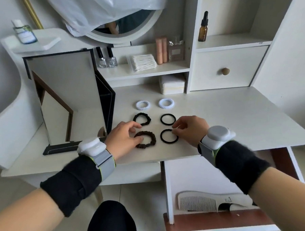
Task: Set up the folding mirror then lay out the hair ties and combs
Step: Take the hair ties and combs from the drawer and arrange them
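Note:
The folding mirror (67,100) stands upright and open at the left of the white desk (236,116). Several hair ties lie in a grid on the desk: two white coil ties (142,104) (166,103), a black scrunchie (142,118), a thin black band (168,119), a brown scrunchie (147,139) and another thin black band (169,136). My left hand (123,137) has its curled fingers on the brown scrunchie's left side. With my right hand (190,128) I pinch the upper right rim of the near thin band. A white comb (214,201) lies in the open drawer (168,195), with a dark comb partly hidden under it.
Shelves at the back hold two nail polish bottles (107,59), a pack of cotton swabs (143,62), tubes, a perfume box and a brown dropper bottle (203,28). A round wall mirror (124,31) is half covered by plastic sheet. The open drawer juts out at lower right.

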Tool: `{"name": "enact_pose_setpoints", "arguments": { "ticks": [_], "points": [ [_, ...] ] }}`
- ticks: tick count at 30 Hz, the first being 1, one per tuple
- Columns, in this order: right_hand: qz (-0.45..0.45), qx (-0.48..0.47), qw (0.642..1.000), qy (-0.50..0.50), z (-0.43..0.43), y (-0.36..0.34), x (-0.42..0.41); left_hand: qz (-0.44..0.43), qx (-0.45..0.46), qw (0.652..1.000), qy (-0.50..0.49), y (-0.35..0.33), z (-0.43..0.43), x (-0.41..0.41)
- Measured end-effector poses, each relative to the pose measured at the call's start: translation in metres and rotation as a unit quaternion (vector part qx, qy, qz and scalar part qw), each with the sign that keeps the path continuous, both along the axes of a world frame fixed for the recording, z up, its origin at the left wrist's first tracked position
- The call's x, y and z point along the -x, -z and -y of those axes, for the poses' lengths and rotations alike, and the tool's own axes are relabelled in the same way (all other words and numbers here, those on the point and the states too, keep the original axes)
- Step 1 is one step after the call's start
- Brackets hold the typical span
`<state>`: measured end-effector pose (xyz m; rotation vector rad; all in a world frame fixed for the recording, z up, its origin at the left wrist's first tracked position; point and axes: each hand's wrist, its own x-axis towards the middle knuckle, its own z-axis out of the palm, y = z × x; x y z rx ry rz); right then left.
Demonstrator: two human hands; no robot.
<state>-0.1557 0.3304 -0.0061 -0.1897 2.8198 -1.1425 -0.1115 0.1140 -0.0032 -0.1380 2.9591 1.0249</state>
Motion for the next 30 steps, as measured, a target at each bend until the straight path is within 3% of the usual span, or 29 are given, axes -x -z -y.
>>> {"name": "enact_pose_setpoints", "arguments": {
  "ticks": [8, 13, 18, 22, 25, 30],
  "points": [
    [-0.002, 0.009, 1.000, 0.005, -0.001, 0.001, 0.000, -0.025, 0.026, 0.999, 0.012, 0.000, -0.002, 0.002],
    [0.020, 0.105, 0.994, -0.007, -0.011, -0.007, -0.018, -0.074, -0.054, 0.994, 0.066, -0.014, -0.027, -0.002],
    [0.089, 0.114, 0.985, -0.092, -0.033, -0.010, -0.044, 0.021, -0.149, 0.964, 0.220, -0.026, -0.082, -0.022],
    [0.157, 0.080, 0.976, -0.127, -0.065, 0.006, -0.065, 0.104, -0.178, 0.939, 0.274, -0.009, -0.114, -0.039],
    [0.205, 0.014, 0.971, -0.124, -0.095, 0.030, -0.078, 0.181, -0.124, 0.926, 0.307, 0.017, -0.132, -0.049],
    [0.218, -0.140, 0.963, -0.072, -0.143, 0.074, -0.081, 0.228, 0.088, 0.913, 0.327, 0.067, -0.146, -0.048]
  ]
}}
